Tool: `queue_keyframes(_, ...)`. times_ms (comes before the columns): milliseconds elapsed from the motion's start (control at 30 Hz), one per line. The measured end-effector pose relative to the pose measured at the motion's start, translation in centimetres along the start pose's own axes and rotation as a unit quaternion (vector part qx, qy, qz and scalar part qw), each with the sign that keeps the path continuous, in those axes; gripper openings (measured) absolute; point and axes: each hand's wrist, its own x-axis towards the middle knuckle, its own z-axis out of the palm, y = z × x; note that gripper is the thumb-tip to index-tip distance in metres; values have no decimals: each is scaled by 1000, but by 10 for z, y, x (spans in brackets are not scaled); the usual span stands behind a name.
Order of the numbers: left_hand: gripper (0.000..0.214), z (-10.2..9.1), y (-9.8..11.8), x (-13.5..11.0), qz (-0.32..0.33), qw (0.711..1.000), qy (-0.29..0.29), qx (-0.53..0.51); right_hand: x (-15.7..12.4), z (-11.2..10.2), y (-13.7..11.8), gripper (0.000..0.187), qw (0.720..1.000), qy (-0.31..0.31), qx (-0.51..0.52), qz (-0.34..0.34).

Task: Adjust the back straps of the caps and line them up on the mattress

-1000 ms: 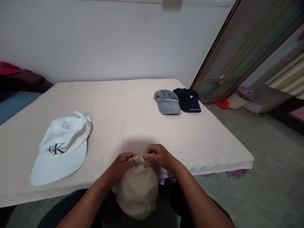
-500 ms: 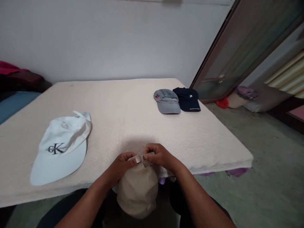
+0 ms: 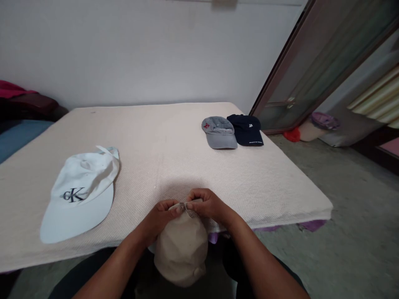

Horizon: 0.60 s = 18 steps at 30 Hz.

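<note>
A beige cap (image 3: pixel 182 253) hangs at the near edge of the cloth-covered surface, its back strap uppermost. My left hand (image 3: pixel 162 214) pinches the strap on the left of a small metal buckle (image 3: pixel 182 205). On the other side, my right hand (image 3: pixel 207 202) grips the strap end between thumb and fingers. Both sets of fingertips almost meet at the buckle, partly hiding the strap. To the left lies a white cap (image 3: pixel 82 187) with dark "CK" lettering, its brim toward me.
A grey cap (image 3: pixel 219 133) and a navy cap (image 3: pixel 246 129) lie side by side at the back right of the pale cloth (image 3: pixel 149 137). A wall stands behind. Beyond the right edge are a door (image 3: pixel 289 74) and the grey floor (image 3: pixel 358 207).
My right thumb and fingers have shifted slightly left toward the buckle. The buckle looks darker, no longer catching the light. The other caps have stayed put.
</note>
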Motion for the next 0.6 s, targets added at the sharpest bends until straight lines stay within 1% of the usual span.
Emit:
queue_keyframes(100,25,0,-2,0,-5,1000,-2,-1,0,0,0,16,1000,14,-18,-5)
queue_keyframes(167,26,0,-3,1,-7,1000,-2,-1,0,0,-1,16,1000,13,-13,-4)
queue_keyframes(300,24,0,-2,2,-10,1000,10,-3,-3,0,-2,17,998,-26,60,18)
queue_keyframes(367,23,0,-2,2,-11,1000,12,-7,-3,0,-1,17,996,-30,75,23)
queue_keyframes(500,22,0,-2,1,-10,1000,0,-17,-1,0,1,17,999,-5,48,20)
queue_keyframes(600,22,0,-3,0,-10,1000,-7,-22,1,1,2,15,1000,15,9,-1)
